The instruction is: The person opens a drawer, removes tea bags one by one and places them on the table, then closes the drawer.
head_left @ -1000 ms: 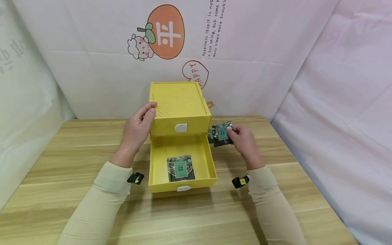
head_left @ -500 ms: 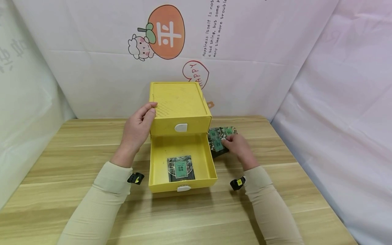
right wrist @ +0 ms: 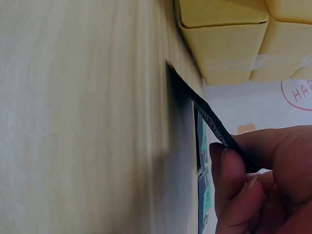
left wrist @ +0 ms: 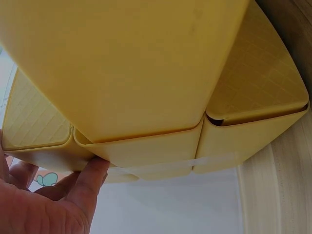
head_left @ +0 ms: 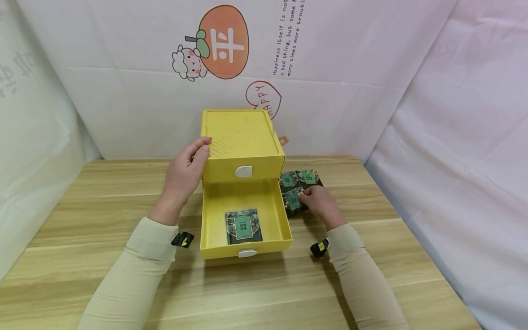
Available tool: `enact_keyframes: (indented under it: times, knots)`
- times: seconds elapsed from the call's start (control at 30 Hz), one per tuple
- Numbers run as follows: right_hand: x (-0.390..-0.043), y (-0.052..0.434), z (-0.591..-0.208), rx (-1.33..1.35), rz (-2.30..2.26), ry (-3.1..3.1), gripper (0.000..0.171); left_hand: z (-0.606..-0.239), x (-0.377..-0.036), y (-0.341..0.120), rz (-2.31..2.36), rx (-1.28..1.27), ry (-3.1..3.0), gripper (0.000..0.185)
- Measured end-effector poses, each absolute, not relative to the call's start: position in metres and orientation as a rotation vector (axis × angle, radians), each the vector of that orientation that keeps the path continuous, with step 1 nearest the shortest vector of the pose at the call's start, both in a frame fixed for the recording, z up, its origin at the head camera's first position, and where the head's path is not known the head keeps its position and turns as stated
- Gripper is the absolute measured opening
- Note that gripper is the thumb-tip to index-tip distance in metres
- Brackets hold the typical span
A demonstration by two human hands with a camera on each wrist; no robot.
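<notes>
A yellow drawer box [head_left: 243, 135] stands on the table, its lower drawer [head_left: 270, 220] pulled out. One dark sachet with a green label [head_left: 243, 228] lies flat in that drawer. My left hand [head_left: 185, 172] holds the box's upper left edge; in the left wrist view its thumb [left wrist: 90, 185] presses the yellow wall. Right of the box, my right hand [head_left: 321, 204] pinches another sachet [head_left: 294, 201] by its edge. In the right wrist view this sachet [right wrist: 209, 117] is tilted, its far edge low near the tabletop. Two similar sachets, one at the back [head_left: 309, 177], lie just behind it.
The box's upper drawer [head_left: 222, 172], with a white pull, is closed. A wooden table [head_left: 247, 293] carries everything. White printed cloth [head_left: 330, 105] hangs behind and along both sides.
My right hand has brought the pinched sachet down and nearer, in front of the two others, which now show more. My left hand, the box and the sachet in the drawer have stayed put.
</notes>
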State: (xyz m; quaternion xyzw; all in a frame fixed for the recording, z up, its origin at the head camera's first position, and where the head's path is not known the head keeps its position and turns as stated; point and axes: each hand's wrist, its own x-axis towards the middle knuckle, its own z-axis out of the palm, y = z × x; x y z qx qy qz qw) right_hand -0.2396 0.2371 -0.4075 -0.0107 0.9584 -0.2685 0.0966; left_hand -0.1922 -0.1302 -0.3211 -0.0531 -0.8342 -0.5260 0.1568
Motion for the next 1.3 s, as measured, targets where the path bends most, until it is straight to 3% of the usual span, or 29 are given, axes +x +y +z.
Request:
enact_keyframes:
  times: [1.3]
  knots:
    - [-0.2376, 0.2344, -0.4149, 0.092, -0.386, 2.845, 0.057, -0.3205, -0.1907, -0.1301, -1.521, -0.165, -2.378, 0.053]
